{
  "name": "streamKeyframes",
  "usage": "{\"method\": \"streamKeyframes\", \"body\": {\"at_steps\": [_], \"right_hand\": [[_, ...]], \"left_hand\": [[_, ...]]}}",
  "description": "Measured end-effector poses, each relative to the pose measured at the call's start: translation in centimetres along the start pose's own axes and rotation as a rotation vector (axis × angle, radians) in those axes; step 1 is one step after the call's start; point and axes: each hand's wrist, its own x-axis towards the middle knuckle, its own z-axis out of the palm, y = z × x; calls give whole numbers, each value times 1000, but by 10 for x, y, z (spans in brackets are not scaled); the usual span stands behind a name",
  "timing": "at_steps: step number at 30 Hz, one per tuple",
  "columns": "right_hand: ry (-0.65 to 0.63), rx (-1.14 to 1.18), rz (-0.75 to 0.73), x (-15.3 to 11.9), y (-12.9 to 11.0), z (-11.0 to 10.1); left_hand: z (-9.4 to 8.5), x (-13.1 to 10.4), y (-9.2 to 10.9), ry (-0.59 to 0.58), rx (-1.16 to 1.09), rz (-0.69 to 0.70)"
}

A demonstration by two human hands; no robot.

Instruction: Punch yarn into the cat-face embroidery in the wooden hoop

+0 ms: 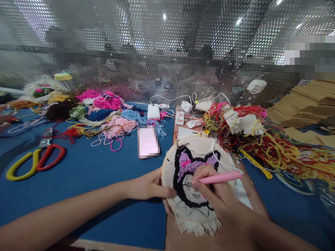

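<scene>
My left hand [154,188] grips the left rim of a round embroidery hoop [165,158], thumb on the front and fingers behind. Cream cloth [227,158] with a frayed lower edge is stretched in it. Worked on the cloth is a figure with a thick black outline [179,190] and purple loops [200,163] with pink bits. My right hand [216,188] pinches a pink punch needle [222,177], its metal tip at the pale middle of the figure. White yarn [217,155] runs from the tool's back end up over the hoop.
Scissors [49,157] with yellow and red handles lie at left. Heaps of yarn [117,127] spread behind, with more yarn [277,150] at right. A phone [148,142] and white power bank [153,112] lie beyond the hoop. A perforated metal panel [162,52] stands behind; brown paper [303,101] is stacked right.
</scene>
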Motion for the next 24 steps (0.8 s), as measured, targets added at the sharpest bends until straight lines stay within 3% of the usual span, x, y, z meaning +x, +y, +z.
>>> {"method": "streamKeyframes", "body": {"at_steps": [8, 10, 16, 24], "right_hand": [[-117, -526, -397, 7, 5, 16], [-104, -456, -345, 5, 4, 15], [12, -31, -11, -3, -2, 3], [72, 167, 78, -5, 2, 4]], "left_hand": [[5, -2, 2, 8, -7, 12], [6, -2, 2, 15, 0, 18], [4, -1, 1, 19, -3, 9], [3, -2, 3, 6, 4, -2]]}}
